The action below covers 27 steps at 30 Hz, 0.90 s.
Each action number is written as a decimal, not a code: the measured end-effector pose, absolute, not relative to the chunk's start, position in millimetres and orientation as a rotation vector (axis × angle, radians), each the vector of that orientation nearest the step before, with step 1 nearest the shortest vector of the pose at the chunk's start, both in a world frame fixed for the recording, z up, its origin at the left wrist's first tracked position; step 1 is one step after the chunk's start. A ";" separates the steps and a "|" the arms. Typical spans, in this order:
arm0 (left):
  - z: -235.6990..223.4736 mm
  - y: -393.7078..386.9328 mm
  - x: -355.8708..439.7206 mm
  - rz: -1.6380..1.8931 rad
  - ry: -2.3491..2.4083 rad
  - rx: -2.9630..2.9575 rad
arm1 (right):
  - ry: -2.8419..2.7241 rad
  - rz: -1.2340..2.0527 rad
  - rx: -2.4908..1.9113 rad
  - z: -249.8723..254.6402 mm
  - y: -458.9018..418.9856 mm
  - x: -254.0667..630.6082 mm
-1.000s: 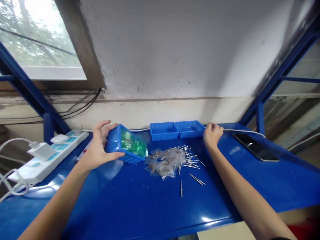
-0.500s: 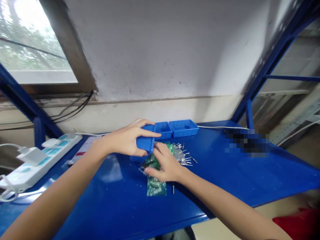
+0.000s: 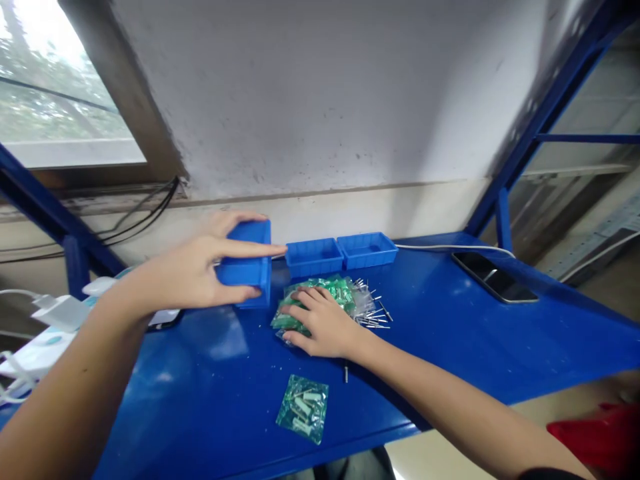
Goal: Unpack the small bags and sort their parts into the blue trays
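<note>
My left hand [image 3: 200, 263] is closed round a small blue plastic bin [image 3: 250, 267], tipped on its side above the table. Fingers spread, my right hand [image 3: 325, 323] lies on a pile of small green plastic packets [image 3: 340, 288]. Loose metal pop rivets [image 3: 373, 319] fan out at the pile's right edge. One green packet [image 3: 303, 408] with pale plugs inside lies apart, near the table's front edge. A single rivet [image 3: 346, 373] lies just below my right wrist.
Two blue bins [image 3: 367, 250] stand side by side along the wall. A dark phone [image 3: 495, 277] lies at the right. At the left are a white power strip [image 3: 43, 350] with a plugged-in charger [image 3: 63, 313]. A white cable runs behind the bins.
My left hand has carried the blue bin left, away from the pile. My right hand has flattened onto the packets. The single green packet now lies nearer the front edge.
</note>
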State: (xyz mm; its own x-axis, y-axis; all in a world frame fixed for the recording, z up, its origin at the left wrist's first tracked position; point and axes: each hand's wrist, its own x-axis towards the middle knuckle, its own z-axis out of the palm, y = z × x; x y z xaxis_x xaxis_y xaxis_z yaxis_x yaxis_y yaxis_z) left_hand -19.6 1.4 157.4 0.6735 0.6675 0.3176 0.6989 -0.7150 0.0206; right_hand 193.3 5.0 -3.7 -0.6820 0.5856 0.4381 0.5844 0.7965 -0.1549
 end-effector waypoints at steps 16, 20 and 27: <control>-5.9 49.3 -108.4 -1.163 -1.975 -2.438 | -2.515 -0.028 -0.913 -3.3 0.8 193.6; -12.5 58.7 -95.4 -1.045 -1.929 -2.405 | -2.526 -0.034 -0.838 7.9 6.1 201.6; -14.6 55.7 -74.6 -0.917 -1.996 -2.175 | -1.994 -0.257 -1.253 13.2 84.0 252.5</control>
State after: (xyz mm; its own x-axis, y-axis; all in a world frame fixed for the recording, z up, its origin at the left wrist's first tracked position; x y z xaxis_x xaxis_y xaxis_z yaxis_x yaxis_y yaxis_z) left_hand -74.6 55.7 -14.6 -0.0091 0.8931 0.4497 0.9231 -0.1654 0.3471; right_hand 252.5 84.0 13.2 -0.2359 0.6879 0.6864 0.8397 0.4998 -0.2123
